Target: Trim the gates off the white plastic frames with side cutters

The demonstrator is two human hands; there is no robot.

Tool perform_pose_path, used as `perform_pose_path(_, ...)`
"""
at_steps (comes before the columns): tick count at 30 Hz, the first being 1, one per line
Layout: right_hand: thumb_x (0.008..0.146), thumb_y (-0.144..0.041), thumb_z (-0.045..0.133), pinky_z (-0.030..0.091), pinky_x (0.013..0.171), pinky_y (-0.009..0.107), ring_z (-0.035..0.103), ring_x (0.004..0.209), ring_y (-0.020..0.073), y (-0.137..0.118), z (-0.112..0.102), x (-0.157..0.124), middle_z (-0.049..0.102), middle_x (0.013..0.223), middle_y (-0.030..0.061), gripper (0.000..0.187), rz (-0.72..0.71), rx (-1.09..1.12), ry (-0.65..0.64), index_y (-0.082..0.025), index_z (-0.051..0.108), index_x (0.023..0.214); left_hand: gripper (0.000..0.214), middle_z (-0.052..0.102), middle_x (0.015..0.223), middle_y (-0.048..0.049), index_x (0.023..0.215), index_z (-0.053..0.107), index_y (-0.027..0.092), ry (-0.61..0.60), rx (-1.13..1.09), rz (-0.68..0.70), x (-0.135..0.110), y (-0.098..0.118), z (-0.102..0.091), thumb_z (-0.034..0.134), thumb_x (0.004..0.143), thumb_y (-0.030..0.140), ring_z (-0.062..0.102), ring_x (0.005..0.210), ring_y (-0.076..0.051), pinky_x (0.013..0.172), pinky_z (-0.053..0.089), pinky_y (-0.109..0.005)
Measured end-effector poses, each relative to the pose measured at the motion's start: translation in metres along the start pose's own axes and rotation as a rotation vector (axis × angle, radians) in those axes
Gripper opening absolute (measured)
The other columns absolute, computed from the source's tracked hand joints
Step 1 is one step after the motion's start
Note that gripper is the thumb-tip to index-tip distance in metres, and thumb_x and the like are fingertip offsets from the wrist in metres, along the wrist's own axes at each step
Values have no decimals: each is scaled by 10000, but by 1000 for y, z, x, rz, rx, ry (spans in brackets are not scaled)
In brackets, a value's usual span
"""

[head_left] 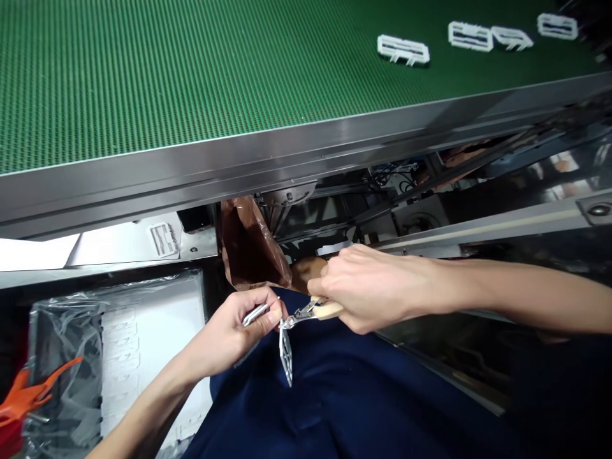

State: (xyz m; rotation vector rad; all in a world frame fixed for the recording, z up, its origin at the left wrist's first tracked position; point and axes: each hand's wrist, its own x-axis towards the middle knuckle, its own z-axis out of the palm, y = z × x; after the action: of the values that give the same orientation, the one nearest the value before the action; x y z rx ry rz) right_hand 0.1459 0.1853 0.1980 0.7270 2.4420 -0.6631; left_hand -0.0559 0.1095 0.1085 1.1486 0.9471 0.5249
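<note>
My left hand (248,325) pinches a white plastic frame part (285,357), which hangs below the fingertips over my lap. Another white piece (255,313) lies between the thumb and fingers of the same hand. In my right hand (368,287) is a pair of nippers (327,310) with pale yellow handles, the fist closed around them. Their metal jaws touch the upper end of the hanging part, beside my left fingertips. Whether the jaws are fully closed is too small to tell.
Several white frame parts (403,50) lie on the green conveyor belt (167,70) with its metal edge (287,143). Below hangs a brown plastic bag (258,255). At left are a plastic-lined box (157,306), an orange tool (33,395) and a lone frame part (163,240).
</note>
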Motion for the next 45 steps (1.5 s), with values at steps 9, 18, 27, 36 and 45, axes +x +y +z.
perform_pose_path(9,764,-324,546,231,459,222,337,447,81,37,28,-12,467,501,-36,217,223,426,175,-178,517,605,332,623,941,-65,988,615,186,0,-250,-27,-3,-35,2,700,735,384,549,866,-206,747,418,-269)
perform_pose_path(18,787,-303,535,337,671,259,528,780,162,29,74,11,595,879,38,230,189,248,328,-190,561,986,364,683,996,-134,1061,651,136,161,-834,-168,9,-60,9,550,850,415,642,877,-257,704,520,-306)
perform_pose_path(27,795,-296,509,321,691,285,512,782,172,25,69,19,563,890,51,255,97,80,333,-174,540,1017,407,698,964,-153,1094,641,108,191,-884,-199,9,-49,7,567,844,420,665,832,-231,685,536,-268)
perform_pose_path(36,772,-258,503,205,539,271,478,631,137,26,65,18,570,765,17,150,69,26,324,-192,567,890,374,699,960,-156,1069,653,109,146,-903,-213,9,-50,7,595,832,393,670,812,-237,681,538,-278)
perform_pose_path(45,820,-377,507,278,544,207,406,578,80,27,77,35,503,653,-29,227,253,717,505,-157,545,784,324,687,956,-101,1095,626,126,221,-1135,-157,22,-50,2,480,896,335,648,866,-234,705,548,-305)
